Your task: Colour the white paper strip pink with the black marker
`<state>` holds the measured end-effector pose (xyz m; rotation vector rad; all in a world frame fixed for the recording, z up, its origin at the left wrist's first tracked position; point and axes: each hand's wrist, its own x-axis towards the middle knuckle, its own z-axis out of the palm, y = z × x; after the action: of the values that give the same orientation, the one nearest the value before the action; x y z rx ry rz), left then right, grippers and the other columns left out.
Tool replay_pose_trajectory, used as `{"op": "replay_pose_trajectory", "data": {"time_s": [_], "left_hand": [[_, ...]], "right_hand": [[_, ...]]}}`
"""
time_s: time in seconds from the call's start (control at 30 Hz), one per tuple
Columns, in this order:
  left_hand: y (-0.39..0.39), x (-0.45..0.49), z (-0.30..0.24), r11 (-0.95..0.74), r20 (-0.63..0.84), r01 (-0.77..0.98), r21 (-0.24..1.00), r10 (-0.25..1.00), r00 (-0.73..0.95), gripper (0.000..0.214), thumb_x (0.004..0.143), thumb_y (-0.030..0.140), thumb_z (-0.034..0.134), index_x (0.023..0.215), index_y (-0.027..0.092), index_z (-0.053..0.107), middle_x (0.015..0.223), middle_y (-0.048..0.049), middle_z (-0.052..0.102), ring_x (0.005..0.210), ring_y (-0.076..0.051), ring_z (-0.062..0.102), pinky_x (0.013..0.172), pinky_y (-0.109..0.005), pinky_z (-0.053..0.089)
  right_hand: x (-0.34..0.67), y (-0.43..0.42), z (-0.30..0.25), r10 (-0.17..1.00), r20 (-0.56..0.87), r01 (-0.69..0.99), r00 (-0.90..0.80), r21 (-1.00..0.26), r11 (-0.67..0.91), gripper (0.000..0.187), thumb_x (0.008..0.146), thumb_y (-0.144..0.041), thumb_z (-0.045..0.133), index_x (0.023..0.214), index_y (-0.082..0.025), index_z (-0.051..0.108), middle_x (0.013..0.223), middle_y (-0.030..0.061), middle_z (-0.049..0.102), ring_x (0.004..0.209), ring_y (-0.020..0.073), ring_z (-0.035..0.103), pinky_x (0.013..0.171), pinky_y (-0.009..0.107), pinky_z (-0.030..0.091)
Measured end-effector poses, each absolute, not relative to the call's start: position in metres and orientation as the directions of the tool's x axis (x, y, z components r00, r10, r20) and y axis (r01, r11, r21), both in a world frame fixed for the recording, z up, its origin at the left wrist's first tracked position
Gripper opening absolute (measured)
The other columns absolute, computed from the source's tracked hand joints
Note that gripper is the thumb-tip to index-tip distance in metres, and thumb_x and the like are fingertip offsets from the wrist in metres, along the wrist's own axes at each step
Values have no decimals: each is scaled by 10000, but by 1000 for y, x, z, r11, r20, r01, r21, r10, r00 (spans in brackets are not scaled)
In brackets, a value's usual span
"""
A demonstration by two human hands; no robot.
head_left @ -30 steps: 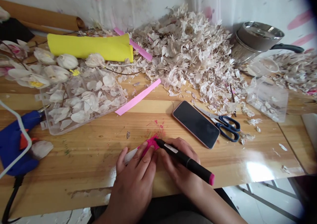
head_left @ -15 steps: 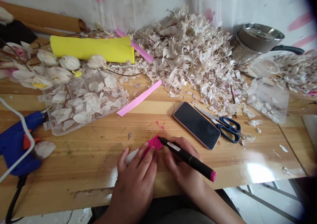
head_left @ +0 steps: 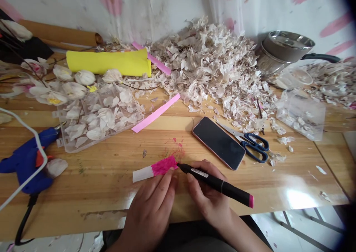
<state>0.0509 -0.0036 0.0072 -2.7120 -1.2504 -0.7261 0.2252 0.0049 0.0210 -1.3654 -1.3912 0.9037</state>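
Observation:
On the wooden table in front of me lies a short white strip (head_left: 143,174), its right part coloured bright magenta. My left hand (head_left: 152,203) holds the strip at its lower right edge, fingers together, fingertips on the coloured part. A black marker (head_left: 214,183) with a pink end cap is gripped in my right hand (head_left: 213,203). Its dark tip touches or nearly touches the strip's right end. Beyond the strip, pink smears mark the wood. A phone (head_left: 219,142) with a dark screen and blue-handled scissors (head_left: 254,146) lie past my right hand.
A clear divided box (head_left: 71,147) of pale petals stands at the left, near a blue glue gun (head_left: 30,157). Behind are a yellow roll (head_left: 107,62), a pink strip (head_left: 155,114) and a large heap of dried petals (head_left: 205,59). Metal pots (head_left: 286,48) stand at the back right.
My left fingers have drawn back toward me, uncovering the strip's white end and more magenta. The marker tip has moved slightly down at the strip's right end. The view has shifted a little.

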Motion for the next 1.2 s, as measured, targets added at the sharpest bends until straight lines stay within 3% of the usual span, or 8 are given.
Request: {"op": "replay_pose_trajectory", "data": {"time_s": [0.2,0.53,0.87,1.07,1.2], "left_hand": [[0,58,10,-638,369,748,183,750,550,401,980,104,302,1069,90,692,1105,-93,728,1041,-269,607,911,-422,410],[1,59,13,-617,344,750,238,776,529,422,982,109,286,1040,90,704,1074,-102,739,1008,-268,606,880,-435,386],[2,61,12,-620,344,750,230,772,534,415,962,70,292,1019,88,703,1068,-106,734,1010,-268,600,855,-442,389],[3,56,11,-670,354,716,193,729,586,369,921,48,350,1055,70,693,1076,-110,724,1026,-281,598,924,-461,435],[3,55,12,-678,375,714,178,717,587,362,926,51,347,1009,85,698,1043,-105,727,1006,-281,608,899,-463,475]], "right_hand": [[226,9,25,989,146,387,25,-914,125,148,870,-141,614,964,-256,615,802,-6,668,704,168,632,667,307,521],[224,11,24,988,146,403,40,-907,118,137,877,-137,602,974,-233,610,812,10,660,715,172,628,675,324,525],[223,11,24,988,155,437,19,-890,132,146,870,-142,617,987,-229,606,823,13,670,728,178,634,682,323,525],[223,12,27,975,211,434,67,-886,162,152,872,-128,599,989,-225,605,806,11,657,710,173,624,663,317,519],[223,13,29,972,233,452,3,-868,207,156,848,-110,618,964,-214,607,799,11,663,695,163,624,647,300,513]]}}
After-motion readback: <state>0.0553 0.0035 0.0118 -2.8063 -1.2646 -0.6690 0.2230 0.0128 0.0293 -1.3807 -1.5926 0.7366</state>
